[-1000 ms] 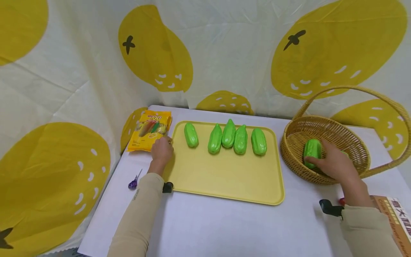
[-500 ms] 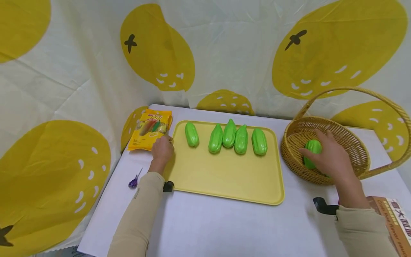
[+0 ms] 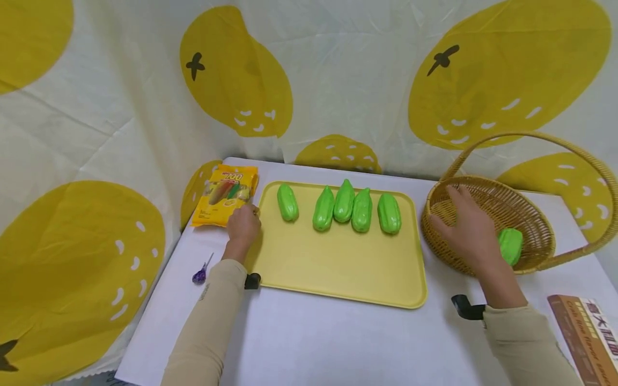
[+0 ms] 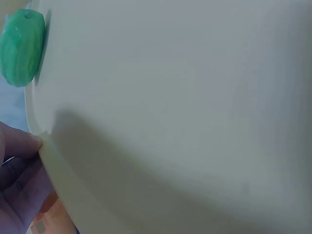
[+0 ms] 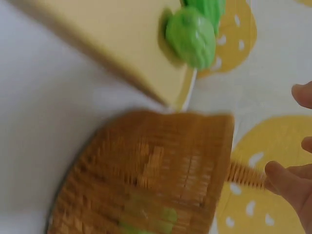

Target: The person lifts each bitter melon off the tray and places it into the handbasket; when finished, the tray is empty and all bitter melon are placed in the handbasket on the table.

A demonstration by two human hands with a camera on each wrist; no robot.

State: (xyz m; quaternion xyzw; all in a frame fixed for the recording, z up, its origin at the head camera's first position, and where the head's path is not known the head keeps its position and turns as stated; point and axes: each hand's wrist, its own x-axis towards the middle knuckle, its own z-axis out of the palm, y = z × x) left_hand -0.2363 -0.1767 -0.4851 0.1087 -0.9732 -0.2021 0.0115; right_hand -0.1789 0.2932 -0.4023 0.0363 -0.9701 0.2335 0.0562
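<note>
At the yellow tray's (image 3: pixel 333 268) left rim, my left hand (image 3: pixel 243 229) pinches the edge; in the left wrist view its thumb (image 4: pixel 22 142) lies on the rim. Several shiny green cucumber-like vegetables (image 3: pixel 389 213) lie along the tray's far side. My right hand (image 3: pixel 468 230) is over the left part of the wicker basket (image 3: pixel 533 214), holding nothing, its fingers loosely spread. Inside the basket, right of the hand, lies another green cucumber-like vegetable (image 3: pixel 510 246); the hand hides part of the basket. In the right wrist view the basket (image 5: pixel 146 170) is blurred.
A yellow candy bag (image 3: pixel 225 195) lies beyond the left hand. A purple-wrapped lollipop (image 3: pixel 200 274) is on the white table (image 3: pixel 367 343) at the left. A brown box (image 3: pixel 579 338) lies at the front right. The basket's tall handle (image 3: pixel 569 140) arches to the right.
My right hand has let go of the green vegetable in the basket and moved left and up. That vegetable now shows right of the wrist. The left hand stays at the tray rim.
</note>
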